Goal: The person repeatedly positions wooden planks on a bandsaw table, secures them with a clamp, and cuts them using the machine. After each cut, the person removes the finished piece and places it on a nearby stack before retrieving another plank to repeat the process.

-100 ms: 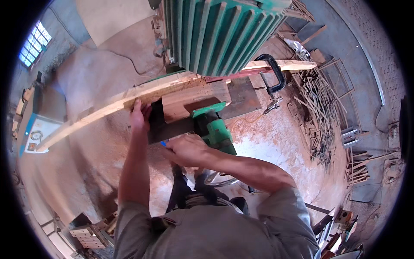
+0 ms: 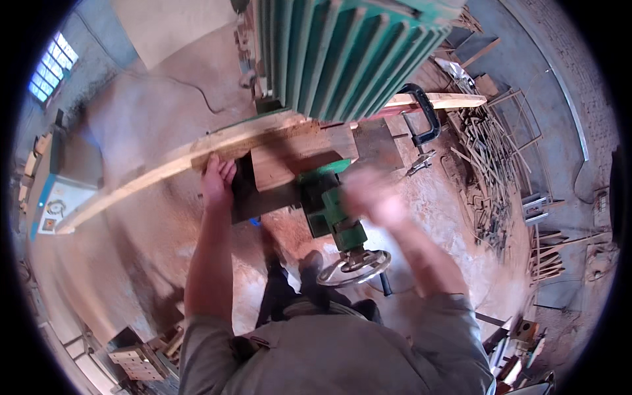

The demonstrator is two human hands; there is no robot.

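My left hand (image 2: 218, 179) grips the near edge of a long curved wooden beam (image 2: 156, 172), with the fingers bent against it. The beam runs behind a wooden block (image 2: 299, 157) that rests on a dark machine table (image 2: 253, 207). Against the near side of that block stands a green vise-like fixture (image 2: 337, 205), from which a metal handwheel (image 2: 355, 266) extends toward me. My right hand (image 2: 374, 201) is just right of the fixture. Motion blur smears its fingers, so its grip is unclear.
A large ribbed green motor housing (image 2: 342, 59) hangs over the beam's middle. A black C-clamp (image 2: 426, 118) sits on the beam's right part. Wood offcuts (image 2: 487, 158) are heaped at the right. A box with a dial (image 2: 69, 187) stands at far left. Sawdust covers the floor.
My right hand has swung from left of the green fixture across to its right side, uncovering the fixture and handwheel. My left hand stays on the beam.
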